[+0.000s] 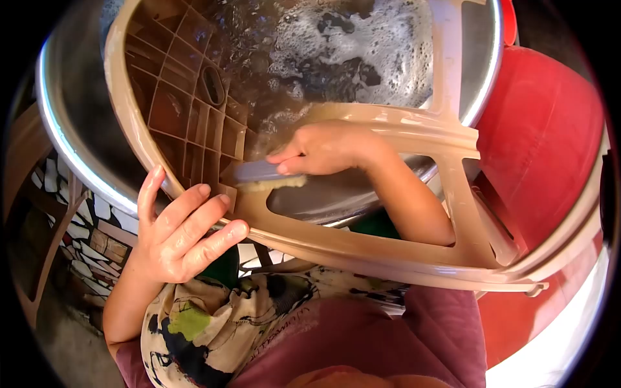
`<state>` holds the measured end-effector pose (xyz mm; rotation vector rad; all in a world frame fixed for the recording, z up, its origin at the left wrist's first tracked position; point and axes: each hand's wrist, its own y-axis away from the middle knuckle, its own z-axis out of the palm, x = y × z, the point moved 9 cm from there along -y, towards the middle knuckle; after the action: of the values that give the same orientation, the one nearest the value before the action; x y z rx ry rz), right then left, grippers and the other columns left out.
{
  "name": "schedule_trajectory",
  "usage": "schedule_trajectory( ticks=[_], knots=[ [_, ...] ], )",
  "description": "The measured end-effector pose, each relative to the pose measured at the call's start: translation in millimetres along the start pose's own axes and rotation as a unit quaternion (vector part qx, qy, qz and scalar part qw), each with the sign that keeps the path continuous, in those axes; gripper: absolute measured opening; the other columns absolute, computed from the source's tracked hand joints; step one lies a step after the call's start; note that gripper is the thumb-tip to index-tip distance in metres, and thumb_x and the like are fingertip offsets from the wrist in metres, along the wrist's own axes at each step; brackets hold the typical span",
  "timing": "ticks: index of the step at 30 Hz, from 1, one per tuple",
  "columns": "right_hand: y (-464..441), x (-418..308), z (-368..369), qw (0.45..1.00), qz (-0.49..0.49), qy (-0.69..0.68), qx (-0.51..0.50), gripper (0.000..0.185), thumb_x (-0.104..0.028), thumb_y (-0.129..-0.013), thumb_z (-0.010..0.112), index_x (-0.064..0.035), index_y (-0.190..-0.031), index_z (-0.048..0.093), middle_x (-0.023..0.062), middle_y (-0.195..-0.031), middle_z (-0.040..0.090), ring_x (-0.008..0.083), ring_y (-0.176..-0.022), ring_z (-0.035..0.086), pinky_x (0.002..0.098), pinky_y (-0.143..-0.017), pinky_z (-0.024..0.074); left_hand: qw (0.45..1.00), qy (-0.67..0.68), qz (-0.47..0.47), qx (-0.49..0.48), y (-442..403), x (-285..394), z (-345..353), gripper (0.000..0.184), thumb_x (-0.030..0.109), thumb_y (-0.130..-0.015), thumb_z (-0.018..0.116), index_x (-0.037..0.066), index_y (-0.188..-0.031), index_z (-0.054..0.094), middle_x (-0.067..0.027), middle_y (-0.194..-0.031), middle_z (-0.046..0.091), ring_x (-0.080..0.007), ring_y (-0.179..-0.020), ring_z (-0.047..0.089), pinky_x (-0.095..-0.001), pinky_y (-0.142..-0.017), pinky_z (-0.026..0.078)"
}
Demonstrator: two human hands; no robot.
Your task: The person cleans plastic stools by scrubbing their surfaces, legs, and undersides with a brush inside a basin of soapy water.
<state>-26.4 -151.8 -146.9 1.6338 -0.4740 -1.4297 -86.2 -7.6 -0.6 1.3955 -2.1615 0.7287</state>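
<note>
A tan plastic chair lies tipped over a large metal basin, its gridded seat underside partly in soapy water. My right hand reaches through an opening of the chair frame and grips a scrub brush with a grey-purple back and pale bristles. The brush is at the frame near the edge of the grid. My left hand rests against the chair's near rim, its fingers spread and wet, holding nothing between them.
To the right stands a red plastic tub. Mosaic stone paving shows at lower left, beside a brown chair leg. Patterned cloth covers my lap, close below the chair rim.
</note>
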Motion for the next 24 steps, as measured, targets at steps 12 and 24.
schedule_trajectory(
  ticks=[12,24],
  knots=[
    [24.1,51.4,-17.2,0.965,0.185,0.153,0.107,0.035,-0.044,-0.089,0.054,-0.0166,-0.106,0.069,0.0119,-0.1,0.068,0.0322,-0.087,0.064,0.0401,-0.077,0.0498,0.999,0.006,0.038,0.025,4.0,4.6,0.5,0.043,0.019,-0.071,0.071,0.021,-0.113,0.065,0.0003,-0.088,0.061,-0.017,-0.078,0.059,-0.0501,-0.101,0.029],
    [33.5,26.2,-2.2,0.983,0.153,0.082,0.057,0.032,-0.041,-0.09,0.055,-0.0183,-0.107,0.069,0.015,-0.098,0.067,0.0309,-0.086,0.064,0.0407,-0.076,0.0491,0.999,0.002,0.048,-0.006,0.9,16.5,4.5,0.045,0.024,-0.069,0.069,0.02,-0.114,0.066,0.0004,-0.087,0.061,-0.0166,-0.078,0.058,-0.0484,-0.097,0.032]
  ],
)
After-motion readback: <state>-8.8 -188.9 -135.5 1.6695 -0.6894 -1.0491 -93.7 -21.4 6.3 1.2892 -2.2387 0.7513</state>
